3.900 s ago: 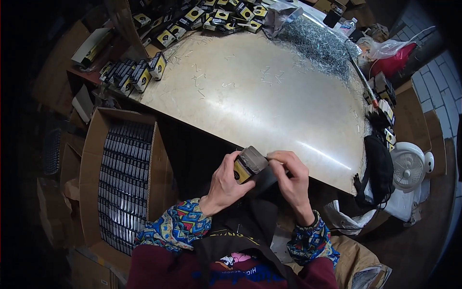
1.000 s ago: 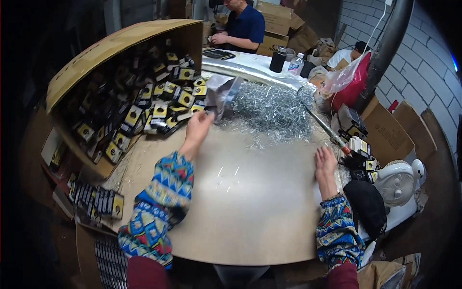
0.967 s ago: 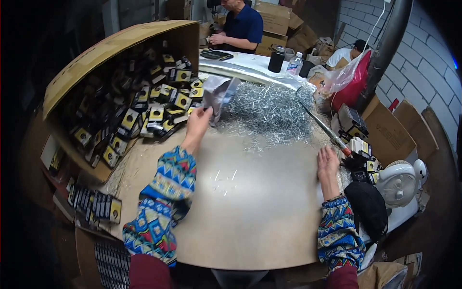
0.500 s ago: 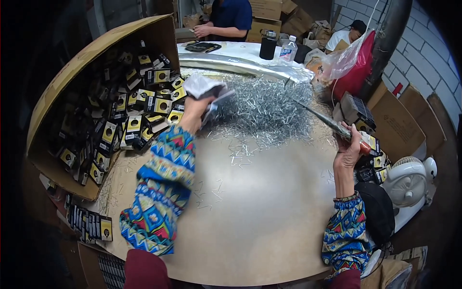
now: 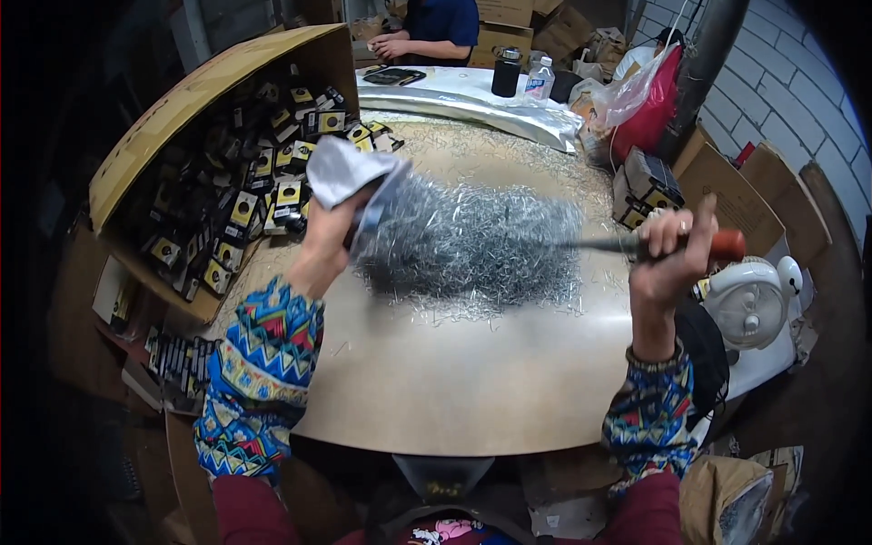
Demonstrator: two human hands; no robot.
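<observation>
A heap of small bent metal wire pieces (image 5: 481, 259) lies across the middle of the table (image 5: 454, 391). My left hand (image 5: 322, 243) is closed round a crumpled white-and-grey cloth (image 5: 345, 173) at the heap's left end. My right hand (image 5: 668, 259) grips a long dark rod-like tool (image 5: 599, 243) with a red handle end. The rod points left, roughly level, its far part blurred and overlapping the heap's right side. Motion smears the left hand's surroundings, and the heap behind it is partly hidden.
A tipped carton (image 5: 218, 77) of small black-and-yellow boxes (image 5: 243, 209) stands at the left. Far back are a silver roll (image 5: 472, 113), a black flask (image 5: 507, 73) and a bottle (image 5: 540, 80). A white fan (image 5: 749, 304) is at the right. A person (image 5: 440, 32) sits opposite.
The heap has shifted toward me, and loose pieces near the front now lie within it. My left hand moved left and nearer with the cloth; the right hand swung the rod level. My view shifted.
</observation>
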